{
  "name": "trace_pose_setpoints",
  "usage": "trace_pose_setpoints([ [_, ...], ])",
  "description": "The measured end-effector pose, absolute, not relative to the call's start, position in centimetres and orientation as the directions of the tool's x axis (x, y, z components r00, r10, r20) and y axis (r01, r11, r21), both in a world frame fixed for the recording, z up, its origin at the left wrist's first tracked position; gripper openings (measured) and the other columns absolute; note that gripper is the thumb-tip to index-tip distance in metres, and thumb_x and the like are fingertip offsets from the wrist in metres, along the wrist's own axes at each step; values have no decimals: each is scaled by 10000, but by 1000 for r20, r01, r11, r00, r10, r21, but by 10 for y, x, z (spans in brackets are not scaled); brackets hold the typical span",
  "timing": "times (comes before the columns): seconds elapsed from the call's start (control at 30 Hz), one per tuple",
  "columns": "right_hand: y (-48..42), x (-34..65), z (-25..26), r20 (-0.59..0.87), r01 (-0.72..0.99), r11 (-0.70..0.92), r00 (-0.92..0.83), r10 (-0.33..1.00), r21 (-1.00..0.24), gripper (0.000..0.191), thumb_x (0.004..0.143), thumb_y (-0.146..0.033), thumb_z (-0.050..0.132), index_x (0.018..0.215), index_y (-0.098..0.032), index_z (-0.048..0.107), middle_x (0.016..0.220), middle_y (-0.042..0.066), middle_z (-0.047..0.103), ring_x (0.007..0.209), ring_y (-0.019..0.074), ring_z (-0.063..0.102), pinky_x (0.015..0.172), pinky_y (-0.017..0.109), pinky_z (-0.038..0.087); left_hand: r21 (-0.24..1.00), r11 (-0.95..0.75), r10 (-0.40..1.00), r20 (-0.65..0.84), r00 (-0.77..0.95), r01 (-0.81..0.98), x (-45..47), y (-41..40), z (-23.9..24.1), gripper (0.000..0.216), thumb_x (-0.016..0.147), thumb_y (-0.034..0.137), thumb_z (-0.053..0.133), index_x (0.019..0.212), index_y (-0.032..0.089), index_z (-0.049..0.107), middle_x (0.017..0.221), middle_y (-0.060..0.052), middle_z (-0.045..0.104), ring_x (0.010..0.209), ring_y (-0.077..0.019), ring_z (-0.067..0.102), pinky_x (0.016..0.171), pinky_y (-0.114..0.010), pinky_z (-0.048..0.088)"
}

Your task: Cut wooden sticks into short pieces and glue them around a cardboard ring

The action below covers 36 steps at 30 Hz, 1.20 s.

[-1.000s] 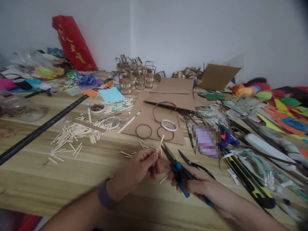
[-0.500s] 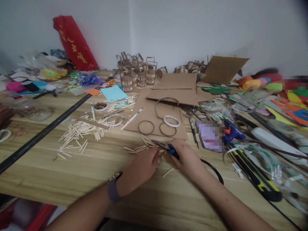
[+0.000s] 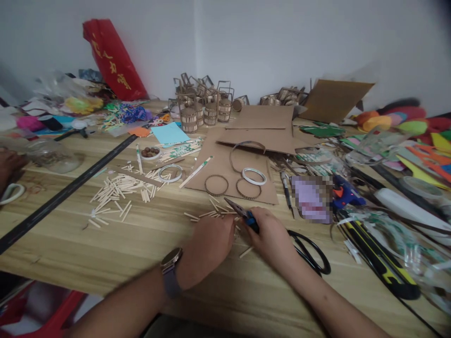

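My right hand (image 3: 269, 232) is wrapped round the blue grip of a pair of pliers (image 3: 235, 206), whose dark pointed jaws aim up and left. Close beside it, my left hand (image 3: 211, 239) is closed with its back to the camera; its fingertips are hidden, so what they hold cannot be seen. Short pale wooden sticks (image 3: 199, 216) lie just beyond the left hand, and one loose stick (image 3: 245, 252) rests between the wrists. Black-handled scissors (image 3: 313, 256) lie beside my right forearm. Past the hands are two brown rings (image 3: 216, 185) on cardboard (image 3: 197, 180).
A larger heap of sticks (image 3: 114, 188) lies left, near a black strip (image 3: 66, 192). Small woven baskets (image 3: 190, 119) stand at the back. A yellow-black cutter (image 3: 382, 258) and a blue glue gun (image 3: 347, 192) are on the right. Another person's hand (image 3: 10, 164) shows at the left edge.
My left hand has turned so its fingertips are now hidden and the watch face shows. More of the scissors' handles is visible. The whole view has shifted slightly.
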State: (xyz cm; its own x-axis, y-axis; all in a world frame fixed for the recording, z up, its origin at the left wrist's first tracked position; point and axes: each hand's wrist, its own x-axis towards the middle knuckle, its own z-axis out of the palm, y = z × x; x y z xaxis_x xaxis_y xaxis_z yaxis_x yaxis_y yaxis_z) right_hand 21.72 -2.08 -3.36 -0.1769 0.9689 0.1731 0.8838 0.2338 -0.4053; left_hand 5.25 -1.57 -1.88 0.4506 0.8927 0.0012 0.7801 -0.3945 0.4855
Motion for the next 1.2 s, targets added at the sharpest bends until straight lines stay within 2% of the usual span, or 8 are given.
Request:
trace_pose_setpoints([
  [0.2, -17, 234, -14, -2, 611, 229, -352, 936, -758, 255, 880, -364, 450, 688, -205, 503, 648, -16, 495, 626, 145, 449, 600, 255, 371, 781, -445, 720, 20, 694, 438, 34, 3, -23, 356, 955, 363, 374, 825, 179, 650, 642, 2, 565, 631, -143, 519, 594, -228, 348],
  [0.37, -18, 245, -13, -62, 442, 159, -445, 893, -883, 264, 857, -430, 516, 755, -189, 553, 713, -8, 523, 705, 157, 480, 674, 267, 402, 879, -353, 651, -17, 759, 322, 32, 1, -15, 369, 940, 427, 401, 840, 176, 652, 639, 24, 498, 615, -113, 454, 574, -207, 320],
  [0.6, -23, 252, -12, -69, 412, 55, -280, 958, -910, 256, 825, -446, 560, 760, -198, 563, 673, -19, 472, 642, 150, 451, 630, 267, 378, 988, 46, 796, -125, 593, 147, 37, 4, -24, 403, 912, 522, 413, 772, 168, 545, 515, 71, 389, 458, -77, 339, 475, -204, 275],
  [0.7, -25, 248, -5, -29, 452, 135, -338, 941, -881, 214, 850, -398, 536, 788, -197, 577, 710, -4, 537, 681, 163, 500, 656, 273, 391, 984, 170, 862, -170, 477, 42, 41, 7, -30, 408, 877, 551, 451, 750, 168, 512, 551, 44, 496, 483, -85, 447, 498, -201, 344],
  [0.87, -28, 231, -5, -48, 632, 235, -397, 917, -739, 72, 848, -270, 510, 876, -214, 546, 810, 26, 649, 736, 186, 576, 672, 280, 409, 966, 234, 762, -252, 596, 110, 53, -1, -38, 385, 833, 525, 535, 793, 147, 593, 773, -32, 644, 705, -162, 633, 659, -275, 483],
  [0.97, -29, 227, -13, -86, 705, 213, -363, 928, -676, 195, 805, -205, 529, 994, -208, 484, 869, 48, 666, 780, 206, 601, 676, 292, 415, 939, 315, 715, -329, 617, 136, 56, -7, -40, 349, 817, 487, 563, 749, 146, 587, 719, -34, 644, 688, -171, 635, 666, -301, 497],
  [1.1, -26, 229, -18, -98, 661, 194, -378, 921, -725, 348, 778, -174, 548, 1111, -204, 452, 937, 47, 678, 852, 200, 617, 744, 298, 432, 884, 450, 607, -410, 681, 131, 56, -9, -38, 318, 806, 474, 571, 769, 158, 553, 678, -32, 645, 618, -157, 630, 624, -294, 495],
  [1.2, -22, 234, -16, -68, 615, 164, -337, 939, -772, 385, 762, -242, 604, 1125, -213, 480, 904, 12, 676, 825, 183, 607, 737, 277, 439, 916, 360, 600, -374, 707, 180, 54, -7, -31, 317, 854, 468, 499, 773, 164, 537, 672, -31, 645, 592, -154, 623, 611, -291, 490],
])
